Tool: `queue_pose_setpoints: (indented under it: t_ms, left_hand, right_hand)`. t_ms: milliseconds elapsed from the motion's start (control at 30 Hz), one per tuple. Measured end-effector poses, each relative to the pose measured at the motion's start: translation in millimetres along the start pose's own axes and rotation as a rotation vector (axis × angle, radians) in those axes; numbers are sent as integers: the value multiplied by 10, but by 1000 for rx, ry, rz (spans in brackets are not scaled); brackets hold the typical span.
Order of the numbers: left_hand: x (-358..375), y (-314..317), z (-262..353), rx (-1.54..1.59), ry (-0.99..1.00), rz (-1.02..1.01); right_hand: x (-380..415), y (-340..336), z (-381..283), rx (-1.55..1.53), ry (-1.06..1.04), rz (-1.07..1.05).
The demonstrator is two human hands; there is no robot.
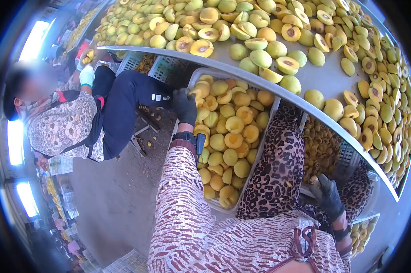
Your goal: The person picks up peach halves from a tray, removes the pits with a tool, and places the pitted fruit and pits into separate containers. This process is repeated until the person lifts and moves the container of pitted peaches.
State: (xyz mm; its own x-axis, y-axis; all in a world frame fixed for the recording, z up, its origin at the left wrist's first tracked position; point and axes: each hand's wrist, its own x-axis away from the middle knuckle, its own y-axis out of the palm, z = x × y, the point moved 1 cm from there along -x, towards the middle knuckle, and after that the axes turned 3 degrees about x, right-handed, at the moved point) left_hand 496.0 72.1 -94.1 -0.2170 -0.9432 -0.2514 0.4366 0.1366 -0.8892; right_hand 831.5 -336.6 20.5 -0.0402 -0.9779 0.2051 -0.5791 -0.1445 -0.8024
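Observation:
My left hand (185,108), in a dark glove, is over the left rim of a pale crate (255,170) full of yellow apricot halves (234,124). Its fingers are curled at an apricot half (196,93) near the crate's far left corner; the glove hides part of the grip. Low on the right, my right hand (329,196), also dark-gloved, is closed beside my knee, near a crate of brown apricot stones (321,145). A small brownish piece (314,180) shows at its fingertips, too small to name.
A metal-edged table (305,102) heaped with whole and halved apricots (287,65) curves across the front. My legs (276,164) straddle the stone crate. On the left sits a co-worker (68,118) with light gloves. Another fruit crate (364,232) stands at lower right.

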Motion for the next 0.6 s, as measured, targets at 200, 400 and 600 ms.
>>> queue_pose_setpoints:
  t_ms: [200,400,600]
  left_hand:
    - [618,175,80,-150,306,78]
    - [514,112,-18,-19,145,81]
    - [239,359,238,-339,249,74]
  right_hand:
    - [-207,-10,-84,204,-309,114]
    - [-304,-46,-168,-251,6,30]
    - [-289,-102,115,-140,175,454]
